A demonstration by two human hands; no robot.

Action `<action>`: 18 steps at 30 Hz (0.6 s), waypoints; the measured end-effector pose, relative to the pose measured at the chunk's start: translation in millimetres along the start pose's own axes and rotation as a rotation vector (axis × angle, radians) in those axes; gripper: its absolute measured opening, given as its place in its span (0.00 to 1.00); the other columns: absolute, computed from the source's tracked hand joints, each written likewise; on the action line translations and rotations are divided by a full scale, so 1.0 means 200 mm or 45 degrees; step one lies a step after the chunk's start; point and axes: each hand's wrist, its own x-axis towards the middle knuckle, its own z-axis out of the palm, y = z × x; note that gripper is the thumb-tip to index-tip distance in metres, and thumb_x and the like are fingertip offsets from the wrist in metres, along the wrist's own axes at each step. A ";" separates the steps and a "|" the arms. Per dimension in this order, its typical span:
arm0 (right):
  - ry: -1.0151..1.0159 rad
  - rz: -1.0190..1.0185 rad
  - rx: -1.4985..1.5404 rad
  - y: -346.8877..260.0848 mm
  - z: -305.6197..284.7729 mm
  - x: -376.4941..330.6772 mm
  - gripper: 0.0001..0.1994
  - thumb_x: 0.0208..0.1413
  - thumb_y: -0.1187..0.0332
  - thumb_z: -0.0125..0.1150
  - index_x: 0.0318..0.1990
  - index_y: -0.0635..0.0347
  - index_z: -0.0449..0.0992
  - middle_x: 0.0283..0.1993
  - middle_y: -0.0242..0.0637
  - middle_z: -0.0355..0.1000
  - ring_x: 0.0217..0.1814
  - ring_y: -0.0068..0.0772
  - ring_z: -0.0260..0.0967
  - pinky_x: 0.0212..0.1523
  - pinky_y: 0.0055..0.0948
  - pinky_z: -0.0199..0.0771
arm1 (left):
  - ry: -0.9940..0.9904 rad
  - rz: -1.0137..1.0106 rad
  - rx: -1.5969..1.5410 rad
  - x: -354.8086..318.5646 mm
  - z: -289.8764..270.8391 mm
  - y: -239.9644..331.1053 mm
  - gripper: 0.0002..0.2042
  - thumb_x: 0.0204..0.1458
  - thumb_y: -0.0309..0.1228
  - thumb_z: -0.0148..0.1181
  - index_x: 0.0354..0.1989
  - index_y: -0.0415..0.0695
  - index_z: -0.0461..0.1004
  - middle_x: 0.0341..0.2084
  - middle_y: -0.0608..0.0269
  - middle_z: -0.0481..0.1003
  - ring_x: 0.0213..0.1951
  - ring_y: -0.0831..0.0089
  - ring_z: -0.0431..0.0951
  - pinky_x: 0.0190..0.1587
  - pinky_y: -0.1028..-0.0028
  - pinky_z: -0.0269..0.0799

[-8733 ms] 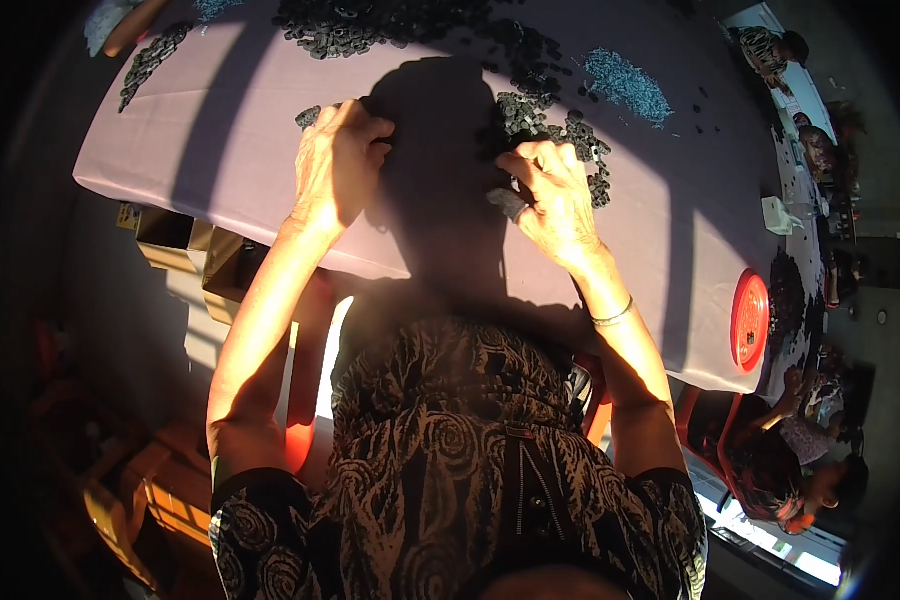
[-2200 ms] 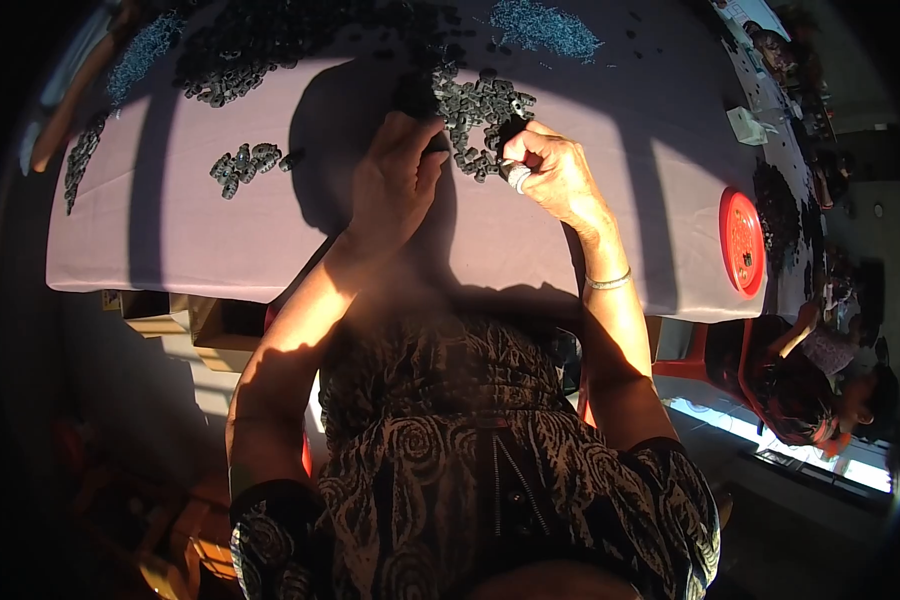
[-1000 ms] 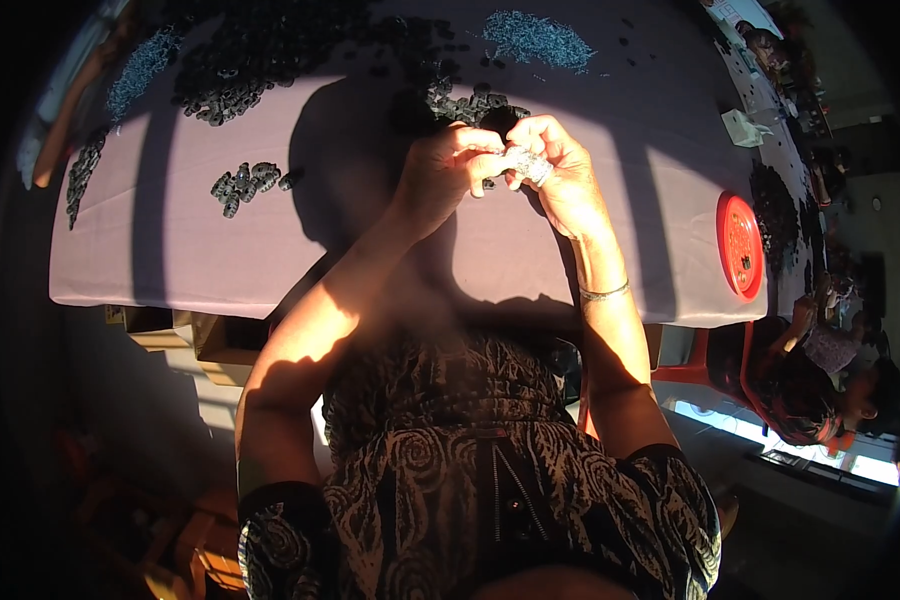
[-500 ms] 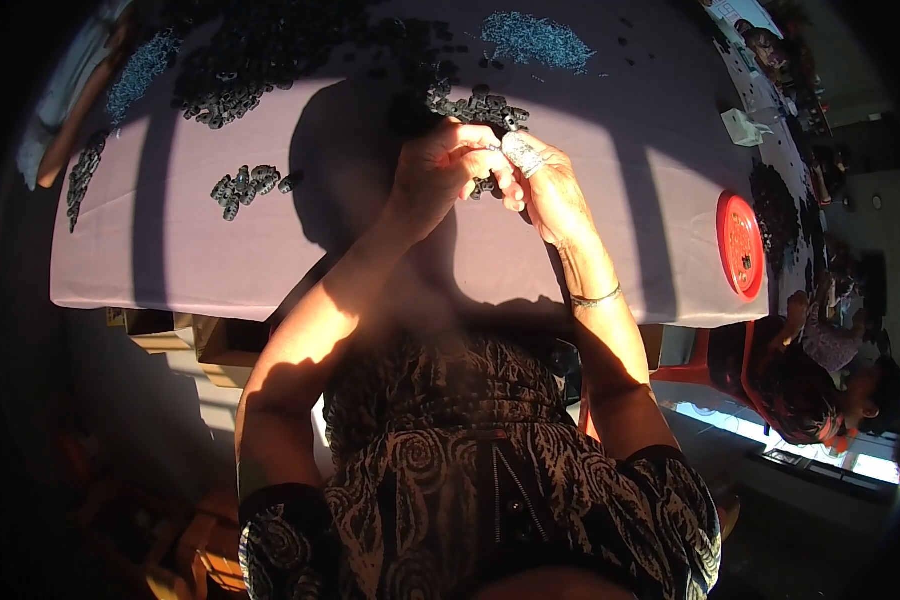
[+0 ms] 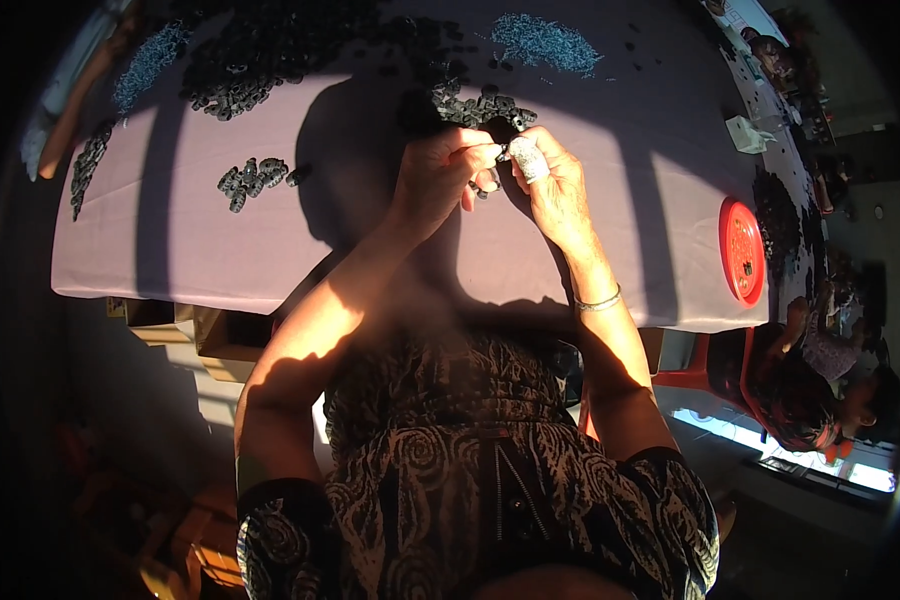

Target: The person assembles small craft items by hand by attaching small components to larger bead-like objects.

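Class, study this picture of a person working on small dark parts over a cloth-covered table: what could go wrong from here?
1. The left hand and right hand pinch a tiny dark part in mid-air; it might slip into the pile of dark parts just beyond.
2. The person's own shadow covers the work, so mistakes may go unseen.
3. The red lid lies near the table edge and could be knocked off.

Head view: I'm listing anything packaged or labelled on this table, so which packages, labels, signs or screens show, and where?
Small box: far right of the table, whitish, roughly cube-shaped, lid or flap open; too small to tell more.
Round red lid or dish: right table edge, flat, with a raised pattern; not readable.
No signs or screens show.
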 end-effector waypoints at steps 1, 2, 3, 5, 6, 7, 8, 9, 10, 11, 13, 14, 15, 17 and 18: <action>0.025 -0.006 -0.019 0.00 0.01 0.00 0.11 0.62 0.62 0.52 0.32 0.59 0.72 0.23 0.25 0.65 0.25 0.13 0.56 0.26 0.20 0.61 | 0.020 -0.033 -0.010 0.00 0.00 0.00 0.07 0.57 0.25 0.54 0.39 0.37 0.75 0.23 0.64 0.74 0.21 0.82 0.73 0.17 0.84 0.68; 0.052 -0.011 -0.040 -0.01 0.01 0.00 0.10 0.62 0.63 0.53 0.33 0.59 0.73 0.23 0.24 0.66 0.25 0.13 0.57 0.27 0.19 0.61 | 0.021 -0.032 -0.010 0.00 0.00 0.00 0.07 0.57 0.25 0.54 0.39 0.37 0.75 0.23 0.64 0.74 0.21 0.82 0.73 0.17 0.84 0.68; 0.052 -0.012 -0.040 -0.01 0.01 0.01 0.10 0.62 0.63 0.53 0.33 0.59 0.73 0.23 0.24 0.66 0.25 0.13 0.57 0.27 0.19 0.61 | 0.028 -0.027 -0.074 0.00 0.01 -0.01 0.07 0.57 0.26 0.53 0.40 0.37 0.75 0.22 0.64 0.74 0.20 0.82 0.73 0.17 0.84 0.67; 0.064 0.079 0.163 0.00 -0.01 0.01 0.08 0.61 0.66 0.53 0.33 0.59 0.73 0.23 0.24 0.66 0.25 0.12 0.58 0.27 0.17 0.61 | 0.033 -0.022 -0.141 0.00 0.01 -0.01 0.07 0.57 0.26 0.53 0.40 0.37 0.75 0.21 0.64 0.74 0.20 0.82 0.73 0.17 0.84 0.67; 0.051 0.080 0.109 0.00 -0.03 0.02 0.08 0.61 0.66 0.54 0.33 0.59 0.74 0.23 0.23 0.66 0.24 0.12 0.59 0.25 0.16 0.61 | 0.042 -0.034 -0.094 0.00 0.01 0.00 0.07 0.57 0.26 0.53 0.40 0.37 0.75 0.21 0.64 0.74 0.19 0.83 0.73 0.17 0.84 0.67; 0.045 0.173 0.122 -0.01 -0.06 0.02 0.08 0.60 0.66 0.54 0.32 0.59 0.74 0.23 0.23 0.66 0.24 0.12 0.58 0.25 0.17 0.61 | 0.050 -0.045 -0.046 0.00 0.00 0.00 0.07 0.57 0.26 0.54 0.41 0.37 0.75 0.21 0.64 0.74 0.19 0.83 0.72 0.16 0.84 0.66; 0.036 0.265 0.140 -0.03 -0.08 0.02 0.08 0.60 0.66 0.55 0.32 0.60 0.74 0.23 0.24 0.66 0.23 0.12 0.58 0.24 0.17 0.61 | 0.053 -0.044 -0.044 0.00 -0.01 0.00 0.07 0.57 0.26 0.54 0.41 0.37 0.75 0.21 0.64 0.74 0.19 0.83 0.72 0.16 0.84 0.66; 0.029 0.338 0.180 -0.02 -0.10 0.03 0.07 0.57 0.68 0.58 0.30 0.62 0.74 0.22 0.25 0.66 0.22 0.14 0.59 0.23 0.19 0.61 | 0.048 -0.043 -0.075 0.00 -0.01 -0.01 0.08 0.57 0.26 0.54 0.41 0.37 0.76 0.21 0.64 0.74 0.18 0.84 0.71 0.16 0.84 0.66; 0.027 0.336 0.182 0.00 -0.10 0.03 0.07 0.57 0.68 0.58 0.30 0.62 0.74 0.22 0.25 0.66 0.22 0.14 0.59 0.23 0.19 0.61 | 0.043 -0.043 -0.105 0.00 -0.02 -0.01 0.08 0.57 0.26 0.54 0.41 0.38 0.76 0.20 0.64 0.74 0.18 0.84 0.71 0.16 0.84 0.65; -0.016 0.239 0.000 0.01 -0.11 0.02 0.06 0.56 0.70 0.59 0.31 0.63 0.74 0.23 0.26 0.67 0.22 0.14 0.60 0.23 0.20 0.62 | 0.039 -0.043 -0.107 0.00 -0.02 -0.01 0.08 0.57 0.26 0.54 0.41 0.38 0.76 0.20 0.64 0.74 0.18 0.84 0.71 0.16 0.84 0.65; -0.090 0.107 -0.269 0.02 -0.12 0.02 0.05 0.52 0.73 0.62 0.34 0.65 0.75 0.25 0.29 0.69 0.22 0.17 0.61 0.24 0.22 0.63 | 0.032 -0.065 -0.071 0.00 -0.01 -0.01 0.08 0.57 0.26 0.54 0.41 0.38 0.76 0.20 0.64 0.74 0.17 0.85 0.70 0.16 0.85 0.64; -0.087 0.107 -0.268 0.01 -0.12 0.02 0.05 0.52 0.73 0.62 0.34 0.65 0.75 0.25 0.29 0.69 0.22 0.17 0.61 0.24 0.22 0.63 | 0.029 -0.065 -0.070 0.00 -0.01 -0.01 0.08 0.57 0.26 0.54 0.41 0.38 0.76 0.20 0.64 0.74 0.17 0.85 0.70 0.16 0.85 0.64; -0.053 0.043 -0.310 0.01 -0.11 0.02 0.05 0.52 0.73 0.62 0.34 0.64 0.76 0.25 0.29 0.69 0.22 0.17 0.61 0.24 0.22 0.63 | 0.042 -0.073 -0.076 0.00 -0.01 -0.01 0.08 0.57 0.26 0.54 0.41 0.38 0.76 0.20 0.65 0.73 0.16 0.85 0.68 0.16 0.85 0.63; 0.033 0.201 -0.147 -0.04 -0.08 0.01 0.07 0.55 0.68 0.61 0.35 0.63 0.76 0.24 0.28 0.67 0.23 0.16 0.59 0.24 0.22 0.61 | 0.053 -0.083 -0.082 0.00 -0.01 -0.01 0.08 0.57 0.26 0.54 0.41 0.38 0.76 0.19 0.66 0.73 0.16 0.86 0.67 0.16 0.85 0.62; 0.034 0.202 -0.147 -0.06 -0.08 0.02 0.07 0.55 0.68 0.61 0.35 0.63 0.76 0.24 0.28 0.67 0.23 0.16 0.59 0.24 0.22 0.61 | 0.061 -0.069 -0.097 0.00 -0.01 -0.01 0.08 0.57 0.26 0.54 0.41 0.39 0.76 0.19 0.66 0.72 0.15 0.86 0.66 0.16 0.85 0.61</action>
